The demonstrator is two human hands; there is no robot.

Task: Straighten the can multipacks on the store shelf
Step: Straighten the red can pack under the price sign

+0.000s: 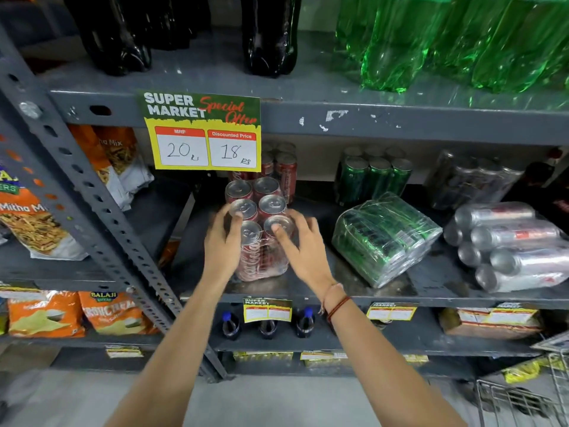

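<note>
— Three multipacks sit up front on this shelf (400,298). Take them from the left?

— The red can multipack (260,232) stands upright, tops facing up, its long axis running front to back. The left hand (223,245) is pressed against its left side, thumb hooked over a can top. The right hand (303,245) has its fingers spread, thumb resting on the front right can, palm at the pack's right side.

— So that one looks close to squared. Next?

— The green can multipack (388,238) lies toppled on its side, skewed, to the right of the right hand. The silver can multipack (508,245) lies flat further right, can tops facing out to the left.

— Nearer hand?

— The right, I'd judge; the green pack is just beside it.
</note>
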